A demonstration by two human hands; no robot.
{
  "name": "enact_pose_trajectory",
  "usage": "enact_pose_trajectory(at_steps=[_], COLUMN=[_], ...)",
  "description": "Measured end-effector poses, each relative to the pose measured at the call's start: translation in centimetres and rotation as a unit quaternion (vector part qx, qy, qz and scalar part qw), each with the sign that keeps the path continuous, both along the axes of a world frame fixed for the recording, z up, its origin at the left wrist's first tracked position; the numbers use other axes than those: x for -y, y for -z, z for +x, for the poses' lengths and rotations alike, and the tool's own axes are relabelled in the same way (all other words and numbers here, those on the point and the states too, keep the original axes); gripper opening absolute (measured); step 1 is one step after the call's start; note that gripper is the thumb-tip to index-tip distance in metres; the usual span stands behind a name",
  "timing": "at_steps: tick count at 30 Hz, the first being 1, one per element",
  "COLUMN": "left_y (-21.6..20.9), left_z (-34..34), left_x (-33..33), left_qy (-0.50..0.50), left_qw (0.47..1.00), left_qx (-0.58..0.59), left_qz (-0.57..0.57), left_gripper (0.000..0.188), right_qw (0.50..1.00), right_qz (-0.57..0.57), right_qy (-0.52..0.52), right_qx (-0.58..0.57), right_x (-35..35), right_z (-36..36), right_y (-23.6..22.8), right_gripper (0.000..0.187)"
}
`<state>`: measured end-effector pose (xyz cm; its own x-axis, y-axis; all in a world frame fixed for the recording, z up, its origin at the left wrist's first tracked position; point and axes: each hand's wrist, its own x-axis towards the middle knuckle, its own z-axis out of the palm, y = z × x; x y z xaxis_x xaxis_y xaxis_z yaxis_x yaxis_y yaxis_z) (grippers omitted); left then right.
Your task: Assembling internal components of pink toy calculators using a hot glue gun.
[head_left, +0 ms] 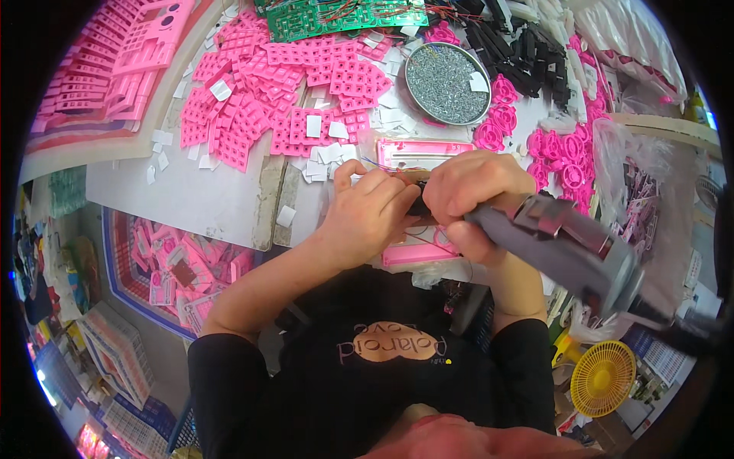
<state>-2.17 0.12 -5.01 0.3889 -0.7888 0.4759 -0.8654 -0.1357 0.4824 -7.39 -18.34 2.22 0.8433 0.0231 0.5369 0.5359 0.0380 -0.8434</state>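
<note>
In front of me on the table lies a long pink plastic casing (417, 253) with thin wires and a dark part inside. My left hand (368, 205) bends over its left side, fingers curled and pressed together against it. Those fingertips meet the dark part, which is mostly hidden. On the other side, my right hand (480, 195) is closed around the front end of a grey electric screwdriver (558, 249). The tool slants down to the right across my forearm, its tip hidden between the hands.
Beyond the hands stands a round metal dish of screws (447, 80). Pink button pads (252, 99), white paper pieces (329, 153), green circuit boards (348, 19), black parts (520, 61) and pink rings (569, 157) surround it. Left below, a basket (122, 268) holds pink parts; a yellow fan (604, 379) stands lower right.
</note>
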Motion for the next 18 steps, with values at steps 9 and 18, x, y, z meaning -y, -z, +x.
enact_pose_trajectory(at_steps=[9, 18], left_y=[-0.5, 0.3], left_z=[0.3, 0.7], left_x=[-0.2, 0.0], left_qy=[-0.010, -0.019], left_qw=[1.000, 0.986], left_qx=[-0.025, -0.164], left_qz=[0.012, -0.035], left_gripper=[0.043, 0.069], right_qw=[0.968, 0.888], right_qz=[-0.038, -0.436], right_qy=[0.084, 0.142], right_qx=[-0.234, -0.031], right_x=[4.0, 5.7], right_z=[-3.5, -4.6], right_y=[1.5, 2.6], right_gripper=[0.086, 0.042])
